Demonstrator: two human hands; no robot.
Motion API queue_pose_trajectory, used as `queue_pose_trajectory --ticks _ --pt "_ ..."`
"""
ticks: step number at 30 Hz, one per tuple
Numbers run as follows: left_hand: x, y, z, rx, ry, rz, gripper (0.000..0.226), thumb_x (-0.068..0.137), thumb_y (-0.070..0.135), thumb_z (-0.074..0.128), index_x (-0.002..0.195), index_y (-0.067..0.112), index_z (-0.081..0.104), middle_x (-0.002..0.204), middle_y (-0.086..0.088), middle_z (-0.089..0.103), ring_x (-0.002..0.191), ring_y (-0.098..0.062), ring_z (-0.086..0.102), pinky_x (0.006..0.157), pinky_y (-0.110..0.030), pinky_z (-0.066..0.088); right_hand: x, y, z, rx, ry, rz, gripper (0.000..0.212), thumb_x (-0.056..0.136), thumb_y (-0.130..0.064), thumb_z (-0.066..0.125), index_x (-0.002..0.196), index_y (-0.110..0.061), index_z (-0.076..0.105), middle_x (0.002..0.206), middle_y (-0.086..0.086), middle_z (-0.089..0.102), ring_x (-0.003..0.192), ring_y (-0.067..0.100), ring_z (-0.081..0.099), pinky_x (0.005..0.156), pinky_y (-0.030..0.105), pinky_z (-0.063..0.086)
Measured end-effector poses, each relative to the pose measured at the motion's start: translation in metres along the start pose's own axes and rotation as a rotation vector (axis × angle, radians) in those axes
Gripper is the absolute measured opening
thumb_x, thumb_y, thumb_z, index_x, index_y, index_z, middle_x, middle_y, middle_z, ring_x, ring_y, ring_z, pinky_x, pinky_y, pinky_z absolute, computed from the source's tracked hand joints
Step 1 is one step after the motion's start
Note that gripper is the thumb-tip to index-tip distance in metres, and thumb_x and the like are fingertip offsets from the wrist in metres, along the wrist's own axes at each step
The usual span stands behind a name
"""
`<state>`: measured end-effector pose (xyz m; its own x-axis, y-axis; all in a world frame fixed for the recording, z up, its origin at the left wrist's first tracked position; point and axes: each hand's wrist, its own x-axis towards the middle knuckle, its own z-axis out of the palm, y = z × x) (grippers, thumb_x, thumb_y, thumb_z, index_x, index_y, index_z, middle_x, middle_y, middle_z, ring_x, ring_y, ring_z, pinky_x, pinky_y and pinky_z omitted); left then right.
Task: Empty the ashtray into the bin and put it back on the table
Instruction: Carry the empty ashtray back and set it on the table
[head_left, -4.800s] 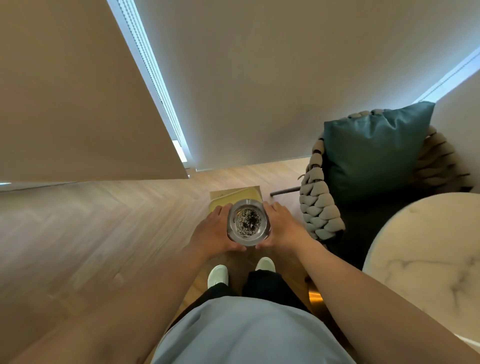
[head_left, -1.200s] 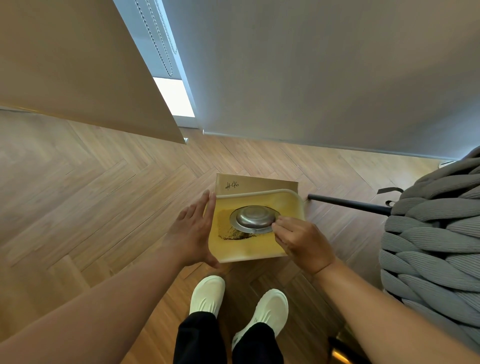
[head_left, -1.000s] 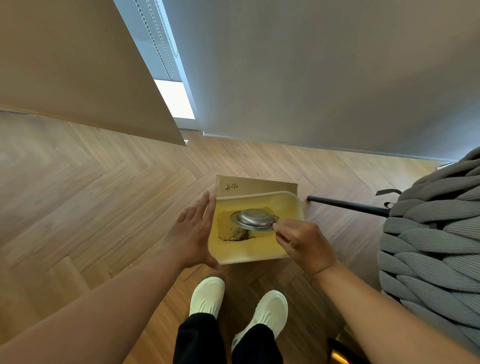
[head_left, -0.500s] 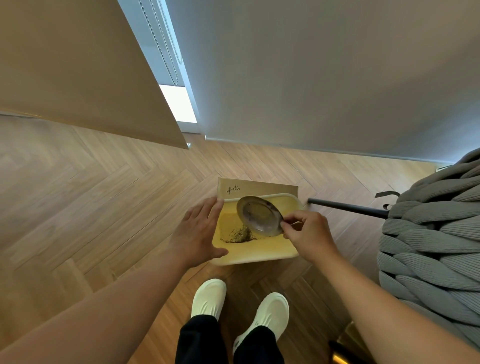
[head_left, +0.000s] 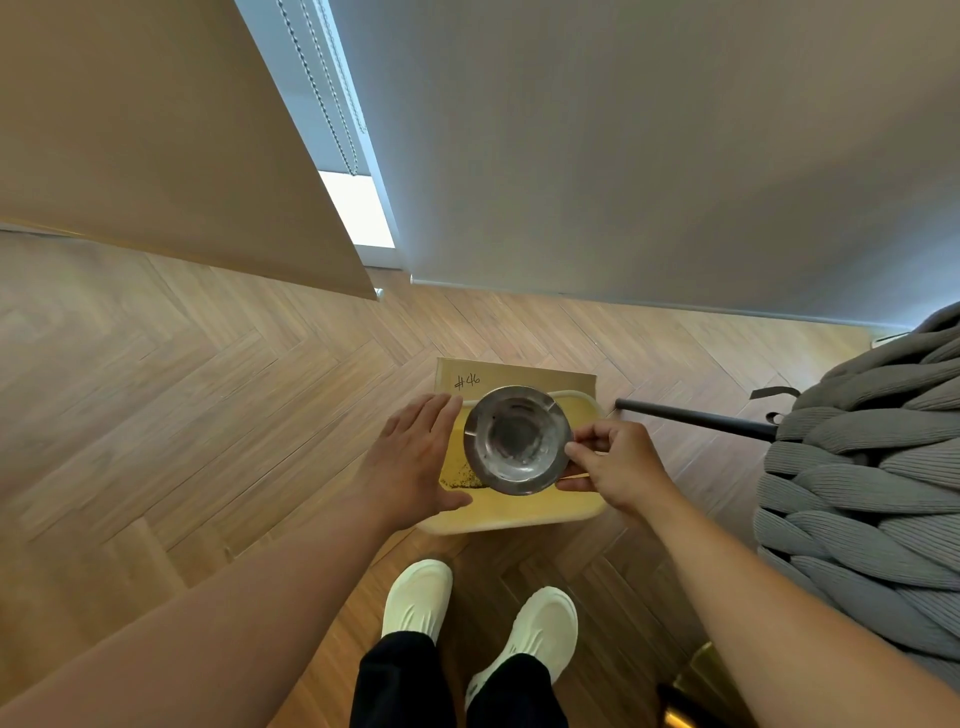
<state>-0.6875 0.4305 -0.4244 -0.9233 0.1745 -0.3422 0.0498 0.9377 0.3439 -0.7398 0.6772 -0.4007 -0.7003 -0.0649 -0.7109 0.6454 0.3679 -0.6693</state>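
Pinched at its rim by the right hand (head_left: 615, 465), the ashtray (head_left: 517, 439) sits bowl-up above the bin (head_left: 519, 512); left hand (head_left: 415, 462) spread, empty. Ash lies dumped inside; return to the counter remains.

herringbone wood floor (head_left: 208, 426) | grey woven chair (head_left: 862, 467) right | black chair leg (head_left: 691, 418) | white shoes (head_left: 415, 597)

Herringbone wood floor (head_left: 208, 426) under yellow bin (head_left: 519, 512), shoes (head_left: 415, 597).
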Motion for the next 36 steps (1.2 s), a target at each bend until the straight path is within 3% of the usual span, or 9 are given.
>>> queue_pose_trajectory --ticks 9,18,24,27,30,33,36 --pt "0.005 -0.001 0.002 -0.062 0.006 0.032 0.122 0.058 0.065 0.081 0.151 0.02 0.016 0.156 -0.002 0.029 0.145 -0.022 0.021 0.117 -0.037 0.017 0.004 -0.006 0.003 0.015 -0.071 0.021 0.011 0.095 0.002 0.058 0.099 -0.005 0.066 0.093 0.018 0.071 0.071 0.023 0.075 0.062 0.035 0.063" --pt "0.007 0.0 -0.002 -0.106 0.027 0.062 0.11 0.061 0.067 0.077 0.147 0.021 0.029 0.151 0.002 0.037 0.144 -0.02 0.025 0.118 -0.041 0.026 0.005 -0.011 0.005 -0.021 -0.062 0.022 0.017 0.093 0.002 0.061 0.109 0.003 0.066 0.091 0.018 0.072 0.069 0.024 0.075 0.061 0.035 0.063" --pt "0.005 0.002 -0.004 -0.129 0.042 0.072 0.107 0.06 0.068 0.077 0.145 0.022 0.033 0.148 0.002 0.042 0.141 -0.019 0.029 0.116 -0.039 0.028 0.003 -0.017 0.003 -0.308 -0.121 -0.146 0.051 0.091 -0.002 0.065 0.138 -0.02 0.054 0.091 0.013 0.066 0.07 0.022 0.074 0.069 0.031 0.063" --pt "0.004 0.002 -0.006 -0.131 0.036 0.062 0.107 0.06 0.068 0.078 0.145 0.022 0.033 0.148 0.003 0.041 0.141 -0.019 0.029 0.117 -0.04 0.028 0.002 -0.02 0.003 -0.5 -0.192 -0.265 0.073 0.086 -0.002 0.069 0.147 -0.03 0.042 0.09 -0.006 0.058 0.076 0.015 0.065 0.072 0.027 0.059" --pt "0.003 0.002 -0.009 -0.134 0.037 0.06 0.106 0.06 0.067 0.078 0.145 0.022 0.034 0.148 0.003 0.041 0.141 -0.018 0.029 0.116 -0.041 0.029 0.001 -0.022 0.003 -0.65 -0.23 -0.32 0.088 0.082 0.002 0.07 0.152 -0.032 0.029 0.089 -0.02 0.051 0.072 0.005 0.056 0.066 0.013 0.048" --pt "0.001 0.002 -0.01 -0.138 0.044 0.062 0.105 0.06 0.068 0.077 0.145 0.023 0.034 0.148 0.003 0.042 0.141 -0.017 0.029 0.116 -0.039 0.029 0.0 -0.023 0.007 -0.735 -0.242 -0.39 0.097 0.076 -0.002 0.078 0.153 -0.028 0.025 0.113 -0.004 0.062 0.095 0.011 0.06 0.082 0.027 0.055" --pt "0.001 0.003 -0.009 -0.141 0.053 0.049 0.105 0.06 0.068 0.077 0.145 0.023 0.034 0.148 0.004 0.042 0.141 -0.018 0.029 0.116 -0.039 0.029 0.0 -0.022 0.013 -0.807 -0.208 -0.45 0.101 0.069 -0.016 0.087 0.149 -0.026 0.027 0.125 0.001 0.061 0.109 0.018 0.06 0.09 0.039 0.056"
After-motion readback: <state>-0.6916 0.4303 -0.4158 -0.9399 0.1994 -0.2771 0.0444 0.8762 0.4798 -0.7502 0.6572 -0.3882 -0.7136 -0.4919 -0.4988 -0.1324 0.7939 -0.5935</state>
